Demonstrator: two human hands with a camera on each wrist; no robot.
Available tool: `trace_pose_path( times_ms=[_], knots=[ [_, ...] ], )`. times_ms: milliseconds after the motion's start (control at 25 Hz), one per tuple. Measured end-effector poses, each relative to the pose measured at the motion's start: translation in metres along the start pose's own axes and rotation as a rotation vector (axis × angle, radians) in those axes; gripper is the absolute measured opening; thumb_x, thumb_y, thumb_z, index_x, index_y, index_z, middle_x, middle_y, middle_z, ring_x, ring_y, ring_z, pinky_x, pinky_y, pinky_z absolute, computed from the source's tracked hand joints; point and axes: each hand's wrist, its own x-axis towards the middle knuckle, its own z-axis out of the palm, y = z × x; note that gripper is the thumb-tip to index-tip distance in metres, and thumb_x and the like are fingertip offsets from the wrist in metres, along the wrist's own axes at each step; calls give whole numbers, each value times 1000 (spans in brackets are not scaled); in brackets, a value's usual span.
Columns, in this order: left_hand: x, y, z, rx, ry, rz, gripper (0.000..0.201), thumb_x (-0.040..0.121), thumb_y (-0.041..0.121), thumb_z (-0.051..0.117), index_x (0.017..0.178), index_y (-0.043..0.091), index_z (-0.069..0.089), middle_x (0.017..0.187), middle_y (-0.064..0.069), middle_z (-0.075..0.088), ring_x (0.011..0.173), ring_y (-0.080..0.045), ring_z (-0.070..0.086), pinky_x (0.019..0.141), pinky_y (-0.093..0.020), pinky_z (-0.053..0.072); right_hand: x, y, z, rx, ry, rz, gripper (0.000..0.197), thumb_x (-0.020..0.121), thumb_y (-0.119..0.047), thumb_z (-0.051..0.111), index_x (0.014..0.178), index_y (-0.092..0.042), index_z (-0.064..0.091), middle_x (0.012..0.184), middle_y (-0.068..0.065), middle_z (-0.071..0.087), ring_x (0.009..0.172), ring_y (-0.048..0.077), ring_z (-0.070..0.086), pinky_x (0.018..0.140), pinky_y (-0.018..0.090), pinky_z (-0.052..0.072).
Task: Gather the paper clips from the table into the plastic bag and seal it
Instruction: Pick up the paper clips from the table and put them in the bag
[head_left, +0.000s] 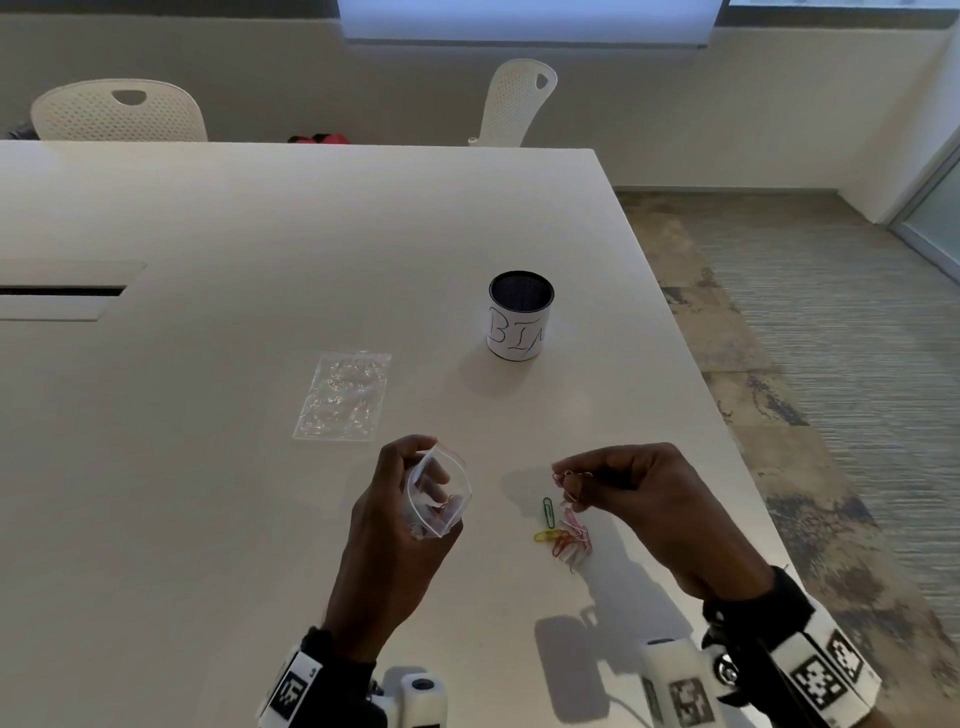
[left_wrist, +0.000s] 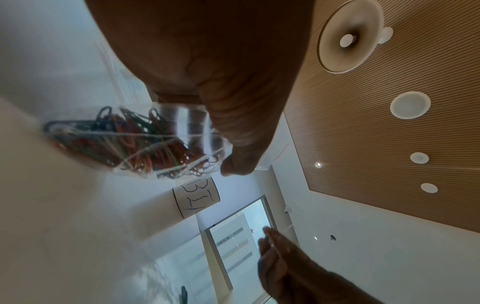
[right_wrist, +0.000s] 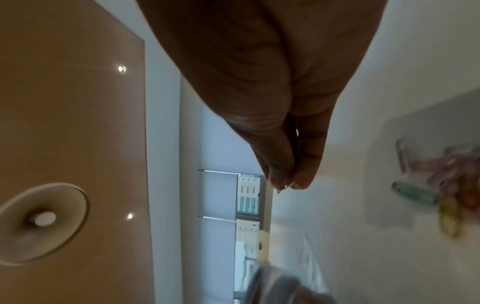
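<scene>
The left hand (head_left: 400, 499) grips the bag (head_left: 439, 491) with its mouth held open, many clips already inside. The right hand (head_left: 639, 493) pinches a few clips (head_left: 569, 475) at its fingertips, raised above the tabletop (head_left: 260, 234). Just below that hand lies the loose pile (head_left: 566, 535). To load cleanly, bring the pinch fully over the mouth before letting go; tangled clips may snag the rim. Beyond the left hand lies a second bag (head_left: 343, 397); farther off, a cup (head_left: 519, 317).

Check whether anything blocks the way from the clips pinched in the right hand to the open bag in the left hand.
Nothing visible does. The right hand pinches paper clips above the table; the left hand holds the plastic bag open, bare tabletop between them.
</scene>
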Motion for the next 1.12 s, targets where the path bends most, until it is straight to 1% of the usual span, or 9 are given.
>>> trace_pose_path(
  times_ms=[200,280,400,560,680,800,880,1000,1120],
  knots=[
    [0,2,1,0,-23,16,59,78,5,86,125,21,53,100,5,70,88,-15,71,70,-13,56,2,-39,33,51,-116,-109,16,87,-3,77,101,-10,82,90,8,82,80,22,75,83,28,63],
    [0,3,1,2,-17,17,58,78,5,86,124,22,53,98,6,70,88,-14,71,69,-11,55,6,-50,50,-66,-109,-196,13,84,-5,82,96,-8,79,83,9,80,77,25,76,80,31,64],
    [0,3,0,16,-21,-7,60,79,5,86,126,21,53,97,7,71,90,-10,71,68,-7,54,12,-56,70,-314,-104,-343,8,82,-6,84,87,-10,80,78,1,79,71,11,75,76,32,63],
    [0,-1,0,26,-27,-30,62,79,7,86,128,21,52,95,8,71,88,-7,72,67,-12,58,17,-57,83,-566,-230,-473,17,89,-7,77,101,-17,83,98,-2,76,83,7,73,77,26,61],
    [0,-2,-1,31,-24,-29,62,78,5,86,126,23,52,96,7,71,87,-8,73,67,-14,58,20,-59,88,-662,-254,-507,17,90,-8,76,102,-17,83,100,-2,72,84,9,71,75,27,61],
    [0,-2,-1,28,-28,-34,66,78,4,86,122,34,47,96,10,71,90,-5,72,68,-14,59,23,-58,92,-675,-198,-520,4,89,-9,78,90,-13,79,87,1,76,75,10,73,71,33,62],
    [1,-3,-1,42,-33,-24,69,77,5,87,122,37,45,96,14,69,91,0,71,69,-13,59,23,-57,93,-700,-194,-518,3,90,-11,78,89,-13,79,83,1,78,71,11,74,69,32,62],
    [1,-5,0,36,-27,-14,67,78,6,87,122,34,46,95,15,69,90,0,71,68,-13,59,21,-62,90,-682,-206,-543,7,91,-9,77,92,-14,81,84,2,79,71,10,74,68,28,61],
    [0,-5,-1,22,-26,14,60,78,8,87,122,26,51,98,12,70,92,-6,71,69,-10,56,19,-67,78,-615,-116,-547,8,89,-7,77,90,-14,81,80,-1,79,70,7,73,69,24,59]
  ],
)
